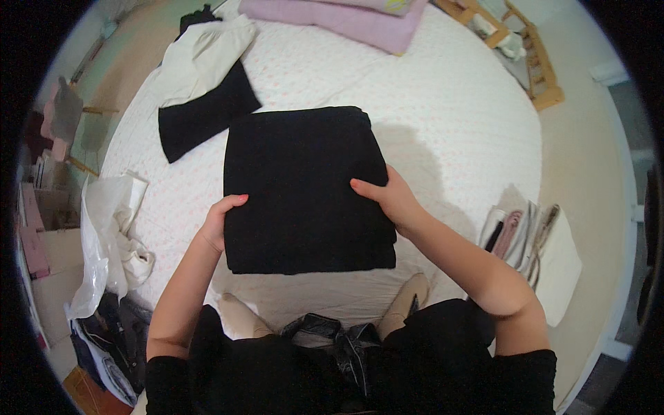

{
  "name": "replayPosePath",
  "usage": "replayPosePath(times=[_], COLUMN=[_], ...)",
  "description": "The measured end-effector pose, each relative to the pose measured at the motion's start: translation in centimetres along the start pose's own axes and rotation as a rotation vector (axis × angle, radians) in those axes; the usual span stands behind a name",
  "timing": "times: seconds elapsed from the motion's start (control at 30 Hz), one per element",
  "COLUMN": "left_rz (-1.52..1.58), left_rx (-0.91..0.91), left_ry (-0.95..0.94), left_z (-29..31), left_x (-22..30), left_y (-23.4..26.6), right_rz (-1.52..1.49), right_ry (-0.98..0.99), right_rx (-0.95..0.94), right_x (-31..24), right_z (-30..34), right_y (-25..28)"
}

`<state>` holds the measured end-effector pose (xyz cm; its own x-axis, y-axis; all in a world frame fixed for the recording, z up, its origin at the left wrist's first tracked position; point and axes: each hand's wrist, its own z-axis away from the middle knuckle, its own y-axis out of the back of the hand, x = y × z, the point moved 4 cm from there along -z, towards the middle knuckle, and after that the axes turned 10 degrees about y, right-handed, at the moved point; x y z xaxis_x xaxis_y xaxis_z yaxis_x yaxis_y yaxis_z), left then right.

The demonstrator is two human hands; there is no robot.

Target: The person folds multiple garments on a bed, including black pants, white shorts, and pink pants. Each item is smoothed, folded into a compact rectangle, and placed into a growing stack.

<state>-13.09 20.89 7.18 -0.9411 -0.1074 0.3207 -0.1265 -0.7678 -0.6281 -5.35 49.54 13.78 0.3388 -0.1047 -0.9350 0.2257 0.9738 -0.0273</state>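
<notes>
A thick black folded cloth [308, 194], roughly square with layered edges at its lower right, is held in front of me above the bed. My left hand [220, 220] grips its left edge, thumb on top. On the right edge my right hand [389, 197] holds it the same way, thumb lying across the upper face. The other fingers of both hands are hidden behind or under the cloth. Which garment it is cannot be made out.
White bedding [456, 90] lies around me. Cream clothing [204, 59] and a black garment [207, 114] lie at the far left, a pink folded quilt [339, 21] at the back. Upright folded clothes [515, 235] stand on the right; a clear plastic bag [104, 235] is on the left.
</notes>
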Motion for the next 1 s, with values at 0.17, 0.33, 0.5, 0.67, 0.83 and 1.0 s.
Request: replayPosePath(times=[0.17, 0.33, 0.5, 0.67, 0.83, 1.0], left_rz=[-0.21, -0.431, -0.588, -0.766, -1.076, -1.323], left_rx=[-0.069, -0.2, -0.395, -0.451, -0.422, -0.567], left_ry=[-0.029, 0.007, 0.067, 0.202, 0.262, 0.439], left_z=[0.9, 3.3, 5.9, 6.4, 7.1, 7.8], left_x=[-1.1, -2.1, -5.1, -11.8, -19.5, -25.8], left_y=[-9.2, -20.9, -31.7, -38.2, -41.1, -44.4], right_rz=[0.052, -0.047, -0.08, -0.066, -0.054, -0.064], right_ry=[0.093, 0.169, 0.252, 0.366, 0.491, 0.552], right_rx=[0.17, 0.36, 0.56, 0.761, 0.806, 0.937], right_x=[-4.9, -9.6, -11.7, -10.2, -7.5, -2.5], right_z=[9.3, 19.1, 28.1, 35.6, 44.5, 51.0], right_y=[5.5, 11.6, 17.3, 22.9, 27.4, 30.3])
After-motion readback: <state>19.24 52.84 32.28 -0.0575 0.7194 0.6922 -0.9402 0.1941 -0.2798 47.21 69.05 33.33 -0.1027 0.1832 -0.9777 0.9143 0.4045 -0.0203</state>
